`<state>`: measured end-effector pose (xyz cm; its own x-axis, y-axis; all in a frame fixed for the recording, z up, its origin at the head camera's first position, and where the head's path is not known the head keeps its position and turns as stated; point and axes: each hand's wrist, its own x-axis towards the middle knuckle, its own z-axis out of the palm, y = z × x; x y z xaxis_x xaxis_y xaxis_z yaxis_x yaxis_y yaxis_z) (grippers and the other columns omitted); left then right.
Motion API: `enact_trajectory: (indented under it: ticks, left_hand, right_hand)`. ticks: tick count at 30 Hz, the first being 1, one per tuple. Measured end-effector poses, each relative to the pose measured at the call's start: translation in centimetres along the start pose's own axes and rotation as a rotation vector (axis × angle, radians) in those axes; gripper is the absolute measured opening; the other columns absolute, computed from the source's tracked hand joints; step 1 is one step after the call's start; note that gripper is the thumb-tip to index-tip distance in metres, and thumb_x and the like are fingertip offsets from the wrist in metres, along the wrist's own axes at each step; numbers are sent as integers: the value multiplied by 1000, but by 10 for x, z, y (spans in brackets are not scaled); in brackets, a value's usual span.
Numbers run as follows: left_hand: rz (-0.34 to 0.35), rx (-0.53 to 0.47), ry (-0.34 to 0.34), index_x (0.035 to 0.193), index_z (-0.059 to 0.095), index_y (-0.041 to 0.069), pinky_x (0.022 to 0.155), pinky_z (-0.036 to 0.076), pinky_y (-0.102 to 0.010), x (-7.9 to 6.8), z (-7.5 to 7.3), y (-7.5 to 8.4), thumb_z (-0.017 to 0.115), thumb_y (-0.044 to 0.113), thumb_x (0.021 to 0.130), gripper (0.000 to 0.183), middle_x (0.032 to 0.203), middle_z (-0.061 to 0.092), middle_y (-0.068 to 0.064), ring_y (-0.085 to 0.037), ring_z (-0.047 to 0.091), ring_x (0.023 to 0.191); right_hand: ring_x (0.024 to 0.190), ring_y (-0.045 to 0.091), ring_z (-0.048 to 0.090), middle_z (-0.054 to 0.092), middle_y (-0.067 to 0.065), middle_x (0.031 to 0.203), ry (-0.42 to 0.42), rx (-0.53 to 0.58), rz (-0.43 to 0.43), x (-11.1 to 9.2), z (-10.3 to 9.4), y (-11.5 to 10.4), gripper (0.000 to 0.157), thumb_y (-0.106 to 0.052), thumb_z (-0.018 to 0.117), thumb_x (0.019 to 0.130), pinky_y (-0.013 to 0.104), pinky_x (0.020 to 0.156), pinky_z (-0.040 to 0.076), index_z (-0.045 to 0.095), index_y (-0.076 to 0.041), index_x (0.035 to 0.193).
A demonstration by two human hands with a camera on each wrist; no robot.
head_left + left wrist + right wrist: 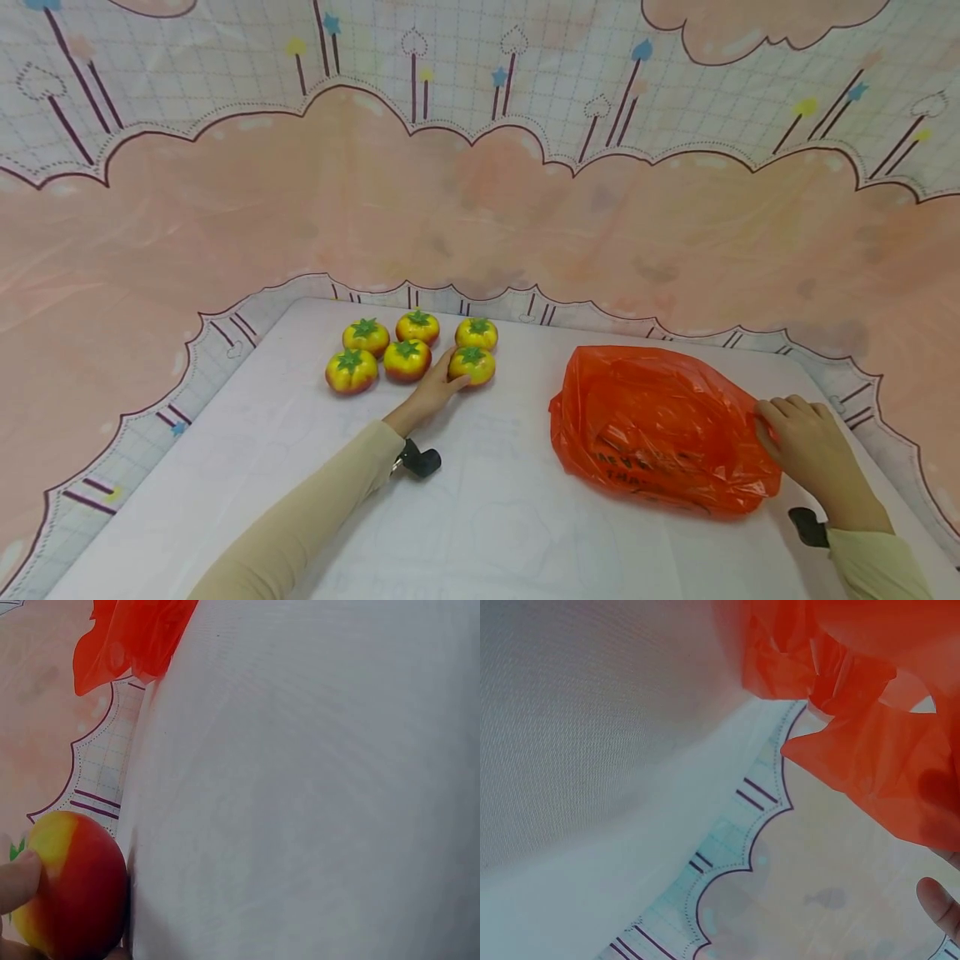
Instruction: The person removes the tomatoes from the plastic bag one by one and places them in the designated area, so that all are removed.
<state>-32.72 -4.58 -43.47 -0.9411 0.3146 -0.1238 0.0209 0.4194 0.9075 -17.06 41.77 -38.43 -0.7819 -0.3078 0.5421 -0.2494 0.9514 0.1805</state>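
My left hand (pixel 431 395) grips a glossy yellow-and-red tomato (pixel 477 367) with a green star-shaped top. In the left wrist view, thumb and fingertips hold the tomato (pixel 84 892) low at the left edge, on the white tabletop or just over it. At the right lies a crumpled red plastic bag (pixel 660 417) with dark lettering. Its right edge is held by my right hand (pixel 810 446), fingers curled over it. In the right wrist view the bag (pixel 900 772) hangs above a thumb (pixel 936 904); the other fingers are mostly hidden.
Several similar tomatoes (pixel 407 360) stand in a loose cluster beside and behind my left hand. The white table (pixel 495 533) ends at a patterned cloth backdrop (pixel 480 217) with pink clouds. Black wrist cameras (pixel 422 460) sit by both wrists.
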Motion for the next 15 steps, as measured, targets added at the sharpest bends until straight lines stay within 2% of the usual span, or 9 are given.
enact_trajectory:
  ticks: [15]
  left_hand:
    - [-17,-6,12,151,10,8,118,17,-45,0,-1,1,56,20,95,74,157,17,-15,-32,20,144]
  right_hand:
    - [75,36,56,65,18,75,19,-7,-9,0,1,-1,30,0,79,60,54,66,47,62,1,84]
